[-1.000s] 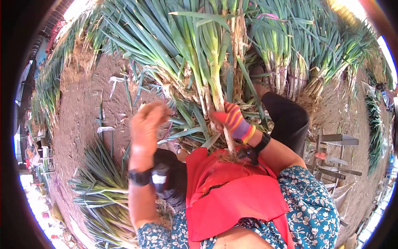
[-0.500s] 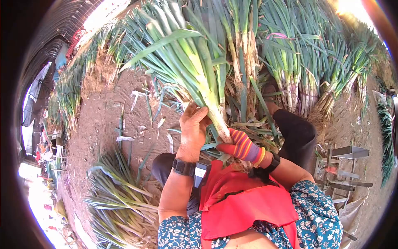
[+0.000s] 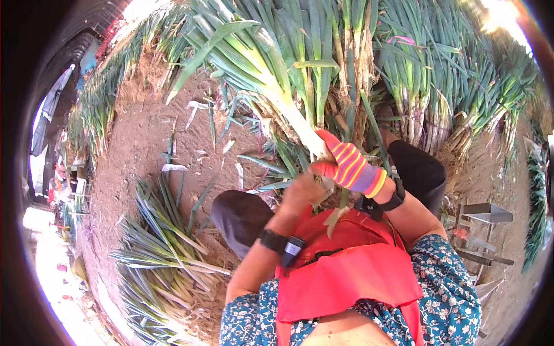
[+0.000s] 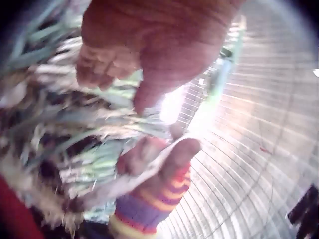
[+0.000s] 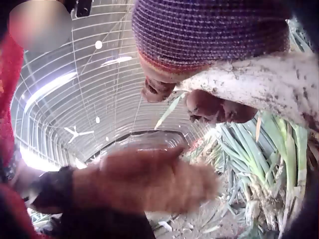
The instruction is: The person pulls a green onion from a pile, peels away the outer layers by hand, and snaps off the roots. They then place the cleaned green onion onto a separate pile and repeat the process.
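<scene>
My right hand point(image 3: 349, 164), in a striped knit glove, grips the white stem of a large green onion point(image 3: 294, 118) in the head view. Its green leaves fan up and left, away from me. In the right wrist view the dirt-specked stem point(image 5: 259, 84) lies across the curled fingers. My bare left hand point(image 3: 303, 193) is motion-blurred just below and left of the glove. In the left wrist view this bare hand point(image 4: 164, 40) hangs loosely with nothing seen in its fingers. A pale leafy strip point(image 3: 334, 219) hangs below the glove, over the red apron point(image 3: 346, 277).
Bundles of green onions point(image 3: 415, 86) stand along the far side, some tied with pink string. A loose pile point(image 3: 167, 265) lies on the dirt ground point(image 3: 133, 144) at left. A metal stand point(image 3: 487, 213) is on the right. Leaf scraps litter the ground.
My left hand came in from the left to the green onion's stem, then moved down toward the apron. The right hand keeps its grip, and the stem has tilted further left.
</scene>
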{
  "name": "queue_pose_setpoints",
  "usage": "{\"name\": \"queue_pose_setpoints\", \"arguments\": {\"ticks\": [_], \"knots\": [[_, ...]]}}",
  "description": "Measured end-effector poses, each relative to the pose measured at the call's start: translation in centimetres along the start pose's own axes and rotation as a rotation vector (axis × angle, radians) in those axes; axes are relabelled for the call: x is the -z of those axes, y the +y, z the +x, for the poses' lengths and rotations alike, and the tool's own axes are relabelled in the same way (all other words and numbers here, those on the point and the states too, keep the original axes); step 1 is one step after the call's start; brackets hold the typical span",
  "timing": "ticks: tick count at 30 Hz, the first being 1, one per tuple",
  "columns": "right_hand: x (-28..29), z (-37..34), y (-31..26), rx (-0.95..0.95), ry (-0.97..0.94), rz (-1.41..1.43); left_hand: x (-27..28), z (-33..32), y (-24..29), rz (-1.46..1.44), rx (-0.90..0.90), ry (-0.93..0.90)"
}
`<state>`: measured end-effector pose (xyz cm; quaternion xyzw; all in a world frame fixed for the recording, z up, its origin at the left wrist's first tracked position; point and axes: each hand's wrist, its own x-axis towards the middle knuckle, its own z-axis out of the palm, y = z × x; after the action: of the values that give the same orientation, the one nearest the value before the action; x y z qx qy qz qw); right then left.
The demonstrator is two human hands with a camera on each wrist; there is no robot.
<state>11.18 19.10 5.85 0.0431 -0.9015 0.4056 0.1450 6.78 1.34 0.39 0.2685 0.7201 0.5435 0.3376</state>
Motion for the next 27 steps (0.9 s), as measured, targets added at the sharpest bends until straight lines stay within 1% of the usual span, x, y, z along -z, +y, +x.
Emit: {"name": "queue_pose_setpoints", "arguments": {"ticks": [1,2,3,4,6,7,8,10,11,12,14,16,18,19,20,21,22,23,24,25,26,27], "knots": [[0.0,-0.6,0.0,0.052,0.011,-0.007,2.2,1.1,-1.2,-0.341,0.016,0.133],[-1.2,-1.5,1.1,0.226,0.146,-0.149,3.7,1.3,2.0,-0.443,-0.034,0.274],[-1.5,-2.2,1.2,0.135,0.047,-0.080,5.3,1.7,3.8,-0.509,-0.187,0.340],[-1.9,-2.9,1.1,0.046,-0.051,-0.010,6.8,1.9,5.8,-0.606,-0.269,0.353],[-2.5,-4.2,0.0,-0.029,-0.175,0.108,9.1,2.4,7.8,-0.802,-0.242,0.280],[-3.7,-5.0,0.6,-0.032,-0.163,0.264,10.1,3.4,6.2,-0.825,-0.110,0.426],[-3.7,-4.7,0.8,-0.024,-0.163,0.266,10.2,3.3,5.7,-0.821,-0.116,0.430],[-3.4,-3.7,1.4,-0.051,-0.340,0.123,9.8,2.7,4.6,-0.872,-0.070,0.426],[-3.7,-3.0,1.4,-0.034,-0.170,0.441,9.2,2.3,4.3,-0.894,-0.024,0.424],[-4.0,-2.0,1.4,-0.045,-0.173,0.442,8.5,2.0,4.1,-0.899,-0.014,0.423],[-4.6,0.8,1.2,-0.111,0.017,0.617,7.2,1.5,3.9,-0.910,-0.012,0.378],[-4.9,3.3,0.2,-0.378,-0.052,1.111,7.0,1.5,4.5,-0.916,-0.044,0.373],[-4.6,4.9,-0.5,-0.396,-0.103,1.087,7.8,1.3,4.0,-0.846,-0.035,0.347],[-4.7,5.2,-0.9,-0.353,-0.117,1.060,7.8,0.7,4.8,-0.816,-0.052,0.403],[-4.7,5.5,-0.8,-0.365,-0.155,0.981,7.6,0.3,5.8,-0.784,-0.070,0.458],[-4.8,5.6,-1.1,-0.375,-0.162,1.014,7.4,0.3,5.9,-0.764,-0.125,0.512],[-4.7,5.6,-1.7,-0.379,-0.168,1.044,7.3,0.3,5.7,-0.750,-0.122,0.535],[-4.8,5.5,-2.5,-0.390,-0.171,1.045,7.6,0.6,5.0,-0.691,-0.070,0.584],[-4.9,5.5,-3.4,-0.253,-0.100,0.814,7.7,0.8,4.7,-0.631,-0.023,0.634],[-4.7,5.2,-4.3,-0.115,-0.033,0.579,7.5,1.1,4.4,-0.616,-0.019,0.744],[-4.0,4.6,-5.6,-0.117,-0.039,0.577,7.7,1.4,4.1,-0.622,-0.017,0.747],[-3.1,3.6,-7.2,-0.171,-0.153,0.879,8.0,1.9,3.5,-0.664,-0.006,0.804]]}}
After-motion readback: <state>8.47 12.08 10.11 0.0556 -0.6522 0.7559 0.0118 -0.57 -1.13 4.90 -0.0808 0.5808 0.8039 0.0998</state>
